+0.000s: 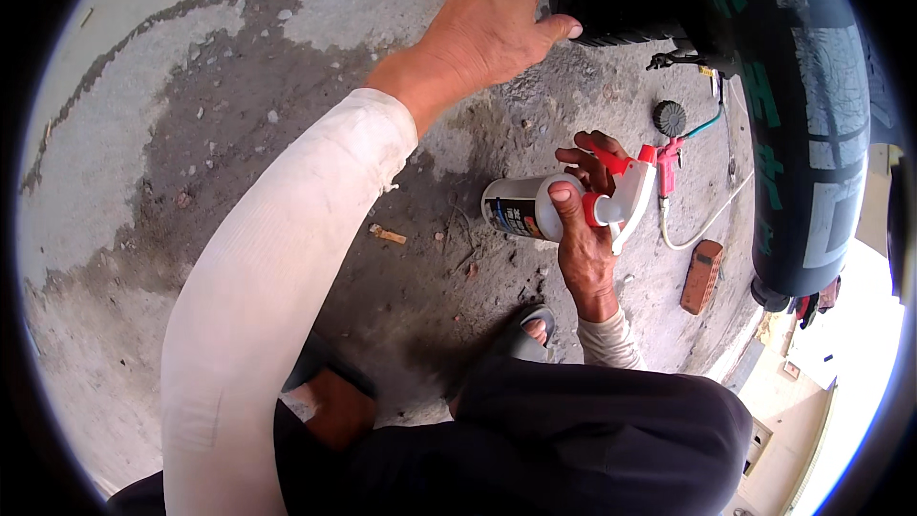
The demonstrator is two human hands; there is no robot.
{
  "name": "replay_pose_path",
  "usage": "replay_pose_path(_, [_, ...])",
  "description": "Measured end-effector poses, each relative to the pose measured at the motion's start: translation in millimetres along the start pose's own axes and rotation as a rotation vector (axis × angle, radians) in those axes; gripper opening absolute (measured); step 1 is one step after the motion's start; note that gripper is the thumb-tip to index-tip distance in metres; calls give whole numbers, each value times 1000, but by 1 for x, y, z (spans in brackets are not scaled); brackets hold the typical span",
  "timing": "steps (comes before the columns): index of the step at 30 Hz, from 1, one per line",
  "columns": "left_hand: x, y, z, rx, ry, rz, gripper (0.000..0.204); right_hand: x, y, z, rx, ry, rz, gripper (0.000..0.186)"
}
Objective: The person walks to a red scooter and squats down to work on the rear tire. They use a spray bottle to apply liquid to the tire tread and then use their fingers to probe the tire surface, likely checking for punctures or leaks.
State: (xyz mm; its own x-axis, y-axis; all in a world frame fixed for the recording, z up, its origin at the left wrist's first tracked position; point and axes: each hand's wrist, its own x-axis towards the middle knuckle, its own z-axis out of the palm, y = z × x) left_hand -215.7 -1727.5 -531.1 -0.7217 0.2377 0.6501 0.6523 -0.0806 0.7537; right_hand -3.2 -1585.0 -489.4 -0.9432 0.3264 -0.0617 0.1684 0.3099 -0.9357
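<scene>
My left hand (501,19), in a white sleeve, reaches up to a black tyre (621,0) at the top. Its thumb presses on the tyre's near side and its fingers curl over the far side, partly out of view. Lower down, my right hand (585,248) is wrapped round the neck of a spray bottle (521,205) with a dark label. The bottle lies on its side in the grip, its white spray head with red trigger (630,186) toward the right. My right thumb lies across its shoulder, with the other fingers behind it.
A large black curved part with green marks (778,134) hangs at the right. Beneath it are a red air gun (669,167) with a hose, a round black ribbed piece (670,117) and a reddish brick (702,277). A wood scrap (387,233) lies on the rough concrete ground (287,115).
</scene>
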Motion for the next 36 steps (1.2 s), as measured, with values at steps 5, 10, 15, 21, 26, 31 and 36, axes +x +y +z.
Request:
replay_pose_path(5, [-3, 13, 2, 104, -19, -97, 69, 5, 3, 2, -13, 19, -6, 90])
replay_pose_path(10, [-3, 12, 7, 157, -7, -102, 72, 5, 1, 4, -17, 16, 0, 91])
replay_pose_path(15, [-3, 11, 13, 176, -23, -88, 75, 3, 4, 1, -10, 2, -2, 90])
replay_pose_path(21, [-23, 5, 22, 357, -28, -229, 79, -2, 2, -4, 73, 20, 32, 88])
replay_pose_path(26, [-30, 7, 22, 316, -53, -292, 77, -12, 2, -25, 54, 94, 19, 89])
replay_pose_path(31, [-32, 10, 19, 333, -77, -323, 75, -12, 27, -101, -162, 270, -156, 69])
replay_pose_path(36, [-43, 9, 20, 391, -110, -380, 67, -32, 77, -257, -141, 605, 76, 66])
